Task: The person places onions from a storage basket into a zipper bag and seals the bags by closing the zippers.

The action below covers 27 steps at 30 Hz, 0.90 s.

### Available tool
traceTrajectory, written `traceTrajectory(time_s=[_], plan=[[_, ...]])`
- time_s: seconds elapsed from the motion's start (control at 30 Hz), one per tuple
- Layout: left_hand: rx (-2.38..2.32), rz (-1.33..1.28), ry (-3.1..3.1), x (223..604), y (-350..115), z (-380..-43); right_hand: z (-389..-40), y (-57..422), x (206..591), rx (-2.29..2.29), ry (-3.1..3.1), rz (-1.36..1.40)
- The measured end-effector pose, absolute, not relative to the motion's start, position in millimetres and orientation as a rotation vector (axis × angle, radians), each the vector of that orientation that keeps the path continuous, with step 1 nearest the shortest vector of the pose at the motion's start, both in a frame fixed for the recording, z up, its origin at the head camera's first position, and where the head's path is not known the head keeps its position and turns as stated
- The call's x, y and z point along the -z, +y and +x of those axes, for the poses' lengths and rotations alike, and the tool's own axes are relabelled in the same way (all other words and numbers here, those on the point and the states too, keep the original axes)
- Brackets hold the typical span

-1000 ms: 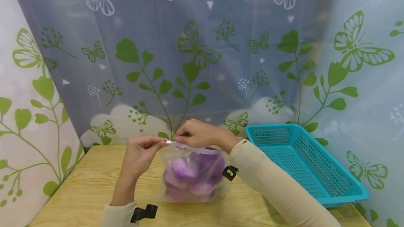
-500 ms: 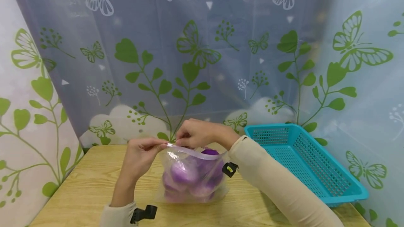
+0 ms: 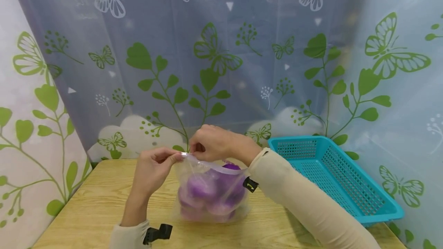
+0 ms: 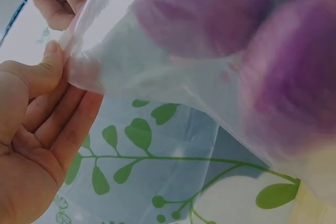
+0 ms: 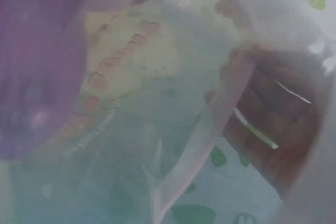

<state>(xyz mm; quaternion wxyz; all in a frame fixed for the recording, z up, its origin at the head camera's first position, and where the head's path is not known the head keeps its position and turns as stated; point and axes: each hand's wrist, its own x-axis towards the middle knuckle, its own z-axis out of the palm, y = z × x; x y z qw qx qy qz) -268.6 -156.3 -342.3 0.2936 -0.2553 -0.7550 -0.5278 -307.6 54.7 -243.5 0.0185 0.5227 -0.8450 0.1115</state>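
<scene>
A clear zip bag [image 3: 181, 180] stands on the table, its top edge sagging open in front. Several round purple things with paler patches [image 3: 202, 188] fill it; their kind is blurred by the plastic. At the bag's top left corner, by a small white slider [image 3: 184, 153], my left hand [image 3: 152, 170] pinches the edge between thumb and forefinger. Just right of that corner, my right hand [image 3: 216, 143] pinches the bag's top edge with curled fingers. In the left wrist view the left thumb [image 4: 51, 59] presses on the corner, its other fingers extended behind.
A turquoise perforated plastic basket [image 3: 340, 172] stands at the right of the wooden table [image 3: 93, 199]. Behind the table hangs a curtain [image 3: 166, 14] printed with leaves and butterflies. The right forearm crosses in front of the basket's near left side.
My right hand has shifted slightly up and left toward the corner. The bag's front edge has dropped into a curve, showing more of the purple things. My left hand keeps its pinch.
</scene>
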Motion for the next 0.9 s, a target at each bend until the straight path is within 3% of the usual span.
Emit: traceTrajectory(time_s=[0.9], plan=[[1.328,-0.392,-2.027,338.7,-134.5,-265.3,-307.7,38.1,242.5,-0.244,-2.553,1.567]])
